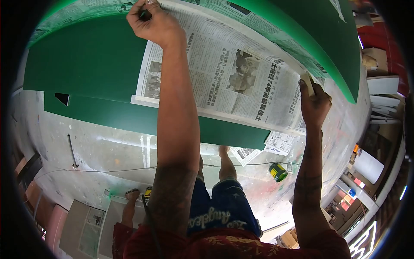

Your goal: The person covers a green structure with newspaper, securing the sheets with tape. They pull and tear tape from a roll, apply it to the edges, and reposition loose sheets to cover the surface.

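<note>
A printed newspaper sheet [215,73] lies over a dark green panel [95,60], with pale tape-like strips along its long edges. At the top, my left hand [157,23] has its fingers bent and pinched together by the sheet's upper edge; what they grip is too small to tell. On the right, my right hand [315,103] is closed on a pale, flat object [308,85], perhaps a tape roll, against the sheet's right end. A curved bright green edge [310,39] rises behind the newspaper.
Below the panel, the stained floor [258,194] holds a yellow-and-black can [278,172], a thin cable and loose printed sheets [279,143]. Another person's leg [129,209] shows at the lower left, near pale boxes [79,228]. Boards and boxes line the right side.
</note>
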Tool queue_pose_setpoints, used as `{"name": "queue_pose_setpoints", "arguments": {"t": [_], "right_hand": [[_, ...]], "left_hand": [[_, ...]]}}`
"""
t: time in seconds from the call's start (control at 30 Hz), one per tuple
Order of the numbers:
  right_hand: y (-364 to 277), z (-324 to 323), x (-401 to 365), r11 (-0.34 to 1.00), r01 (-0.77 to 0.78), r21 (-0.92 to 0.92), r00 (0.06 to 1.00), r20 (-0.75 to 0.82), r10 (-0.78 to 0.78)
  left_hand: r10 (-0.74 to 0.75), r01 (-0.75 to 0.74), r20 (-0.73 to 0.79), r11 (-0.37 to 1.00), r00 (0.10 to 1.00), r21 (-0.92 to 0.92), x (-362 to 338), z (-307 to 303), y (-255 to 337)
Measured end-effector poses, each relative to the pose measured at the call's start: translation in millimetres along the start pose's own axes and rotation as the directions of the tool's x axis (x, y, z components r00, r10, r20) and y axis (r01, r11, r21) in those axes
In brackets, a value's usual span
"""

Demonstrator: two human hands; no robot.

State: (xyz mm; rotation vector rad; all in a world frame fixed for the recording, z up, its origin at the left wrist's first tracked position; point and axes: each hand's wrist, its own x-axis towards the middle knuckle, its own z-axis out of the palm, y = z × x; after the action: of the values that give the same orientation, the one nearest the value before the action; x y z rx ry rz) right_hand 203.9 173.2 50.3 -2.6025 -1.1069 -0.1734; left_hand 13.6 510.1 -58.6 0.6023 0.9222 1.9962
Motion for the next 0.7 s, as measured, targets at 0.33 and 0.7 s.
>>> {"name": "queue_pose_setpoints", "arguments": {"t": [0.33, 0.7], "right_hand": [[-26, 21, 28, 0.996, -0.08, 0.029, 0.992, -0.092, 0.082], [-26, 22, 29, 0.987, -0.137, 0.086, 0.985, -0.092, 0.145]], "left_hand": [[0.035, -0.031, -0.022, 0.987, 0.999, 0.156, -15, 3, 13], [0.109, -0.574, 0.732, 0.701, 0.673, 0.423, -90, -18, 8]]}}
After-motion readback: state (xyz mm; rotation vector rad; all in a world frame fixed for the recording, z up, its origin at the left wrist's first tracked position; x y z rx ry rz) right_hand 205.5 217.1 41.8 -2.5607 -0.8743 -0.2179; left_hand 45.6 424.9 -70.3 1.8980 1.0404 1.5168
